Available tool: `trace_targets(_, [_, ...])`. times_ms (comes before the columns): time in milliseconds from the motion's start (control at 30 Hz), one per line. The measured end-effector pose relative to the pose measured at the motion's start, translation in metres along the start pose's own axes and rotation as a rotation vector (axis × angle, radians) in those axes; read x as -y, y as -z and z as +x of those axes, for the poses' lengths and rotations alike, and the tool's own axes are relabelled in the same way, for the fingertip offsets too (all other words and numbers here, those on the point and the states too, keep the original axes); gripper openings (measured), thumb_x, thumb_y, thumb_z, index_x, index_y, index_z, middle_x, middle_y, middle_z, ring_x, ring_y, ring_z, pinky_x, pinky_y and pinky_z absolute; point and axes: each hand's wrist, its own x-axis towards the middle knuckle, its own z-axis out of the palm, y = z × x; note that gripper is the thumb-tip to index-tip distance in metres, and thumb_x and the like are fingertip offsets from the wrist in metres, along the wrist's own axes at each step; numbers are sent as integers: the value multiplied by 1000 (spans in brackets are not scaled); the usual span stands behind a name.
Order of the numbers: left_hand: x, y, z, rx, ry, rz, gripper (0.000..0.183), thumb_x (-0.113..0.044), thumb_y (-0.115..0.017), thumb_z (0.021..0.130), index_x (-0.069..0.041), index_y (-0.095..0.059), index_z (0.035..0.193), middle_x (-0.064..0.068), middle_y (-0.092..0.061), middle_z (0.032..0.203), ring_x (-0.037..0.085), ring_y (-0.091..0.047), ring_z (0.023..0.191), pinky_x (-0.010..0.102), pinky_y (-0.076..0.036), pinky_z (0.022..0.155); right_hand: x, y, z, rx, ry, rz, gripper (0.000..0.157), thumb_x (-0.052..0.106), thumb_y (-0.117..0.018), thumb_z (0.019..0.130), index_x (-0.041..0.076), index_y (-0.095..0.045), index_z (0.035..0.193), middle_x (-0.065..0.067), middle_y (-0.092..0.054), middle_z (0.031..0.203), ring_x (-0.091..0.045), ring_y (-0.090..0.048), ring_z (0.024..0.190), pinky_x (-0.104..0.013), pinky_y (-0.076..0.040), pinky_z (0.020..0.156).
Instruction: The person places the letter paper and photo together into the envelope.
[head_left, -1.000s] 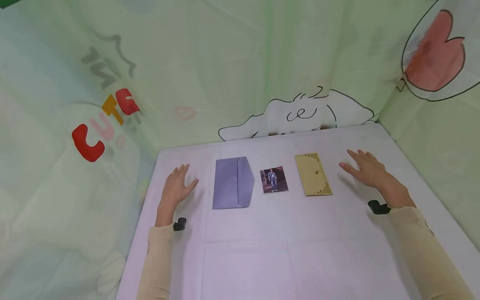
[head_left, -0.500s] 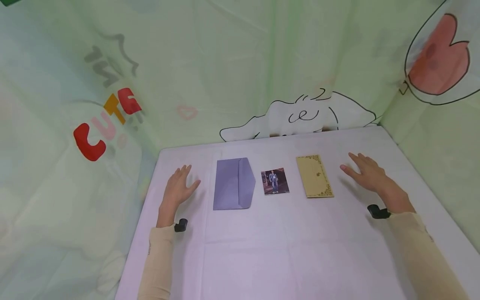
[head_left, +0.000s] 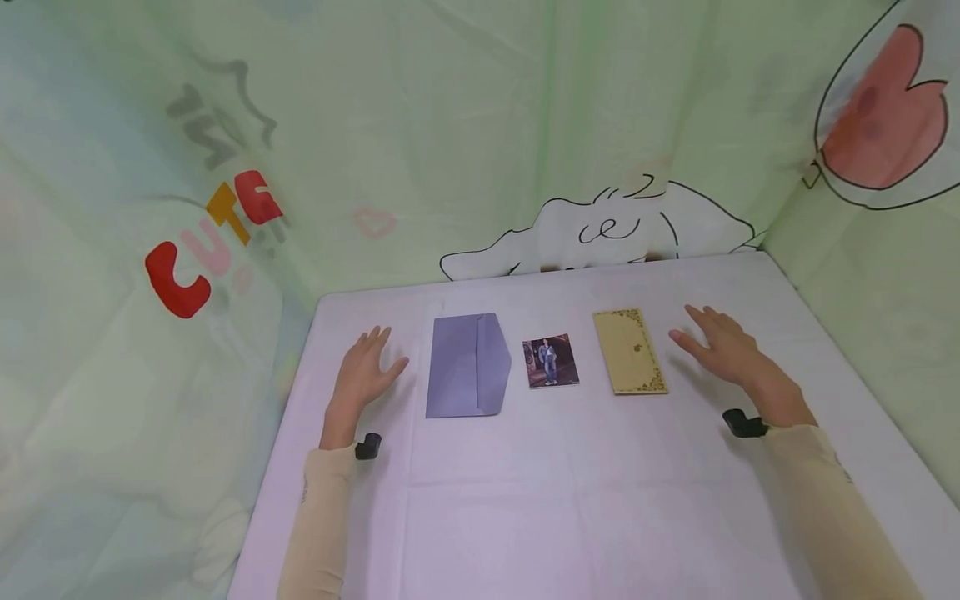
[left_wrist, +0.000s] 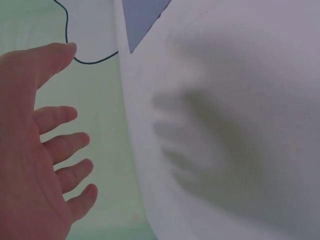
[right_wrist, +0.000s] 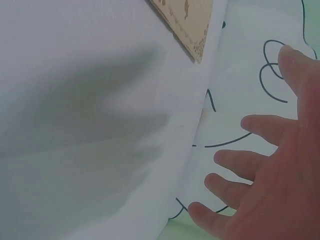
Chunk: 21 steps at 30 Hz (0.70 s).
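Note:
A purple envelope (head_left: 453, 367) lies on the table with its pointed flap toward the right. Right of it is a small photo (head_left: 551, 361) of a standing person in blue clothes. Farther right lies a tan card (head_left: 628, 352) with ornate brown borders. My left hand (head_left: 363, 372) hovers left of the envelope, thumb apart from the fingers, holding nothing. On the other side, my right hand (head_left: 722, 348) hovers beside the card, also holding nothing. Both wrist views show spread fingers and the hand's shadow; a corner of the envelope (left_wrist: 142, 22) and of the card (right_wrist: 187, 25) shows there.
A white cloth covers the table (head_left: 495, 500). Pale green curtains (head_left: 450, 125) with cartoon prints hang along its back and sides. A small black wrist camera (head_left: 368, 447) sits at the left wrist, another wrist camera (head_left: 745, 423) at the right.
Both hands have drifted slightly inward, the left one to the right and the right one to the left. The envelope, photo and card lie as before.

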Motion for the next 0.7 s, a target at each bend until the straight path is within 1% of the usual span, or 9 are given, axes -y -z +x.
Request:
trace_targets(233, [-9, -6, 8, 9, -23, 22, 74, -57, -45, 88, -12, -28, 145, 14, -25, 151, 37, -22, 138, 50, -21, 111, 10, -5, 6, 0, 8, -3, 87, 66, -30, 89, 9, -3, 148, -30, -1, 149, -51, 1, 135, -73, -3, 97])
trace_targets(400, [-18, -9, 13, -15, -55, 8, 72, -54, -48, 88, -11, -31, 143, 15, -27, 150, 37, -23, 138, 50, -22, 110, 17, -9, 11, -1, 23, -2, 86, 66, -30, 89, 9, -4, 148, -30, -1, 150, -50, 0, 135, -73, -4, 98])
trace_targets(533, [-25, -12, 17, -27, -83, 18, 71, -53, -49, 88, -10, -32, 143, 15, -29, 149, 38, -25, 137, 50, -23, 109, 25, -10, 11, 5, 46, 26, 82, 62, -33, 90, 10, -6, 148, -28, -2, 151, -49, 0, 136, -72, -3, 98])
trace_targets(633, [-30, -16, 18, -18, -92, 31, 72, -54, -48, 88, -11, -31, 143, 15, -28, 149, 38, -25, 137, 50, -24, 109, 32, -12, 11, 13, 66, 47, 80, 60, -35, 91, 11, -8, 148, -26, -3, 151, -48, 0, 137, -72, -3, 98])
trace_targets(700, [-34, -17, 18, -12, -92, 30, 72, -54, -48, 88, -12, -31, 143, 15, -28, 149, 38, -25, 137, 50, -24, 109, 37, -15, 13, 14, 85, 33, 80, 60, -34, 91, 10, -9, 148, -27, -4, 151, -49, -1, 137, -72, -5, 98])
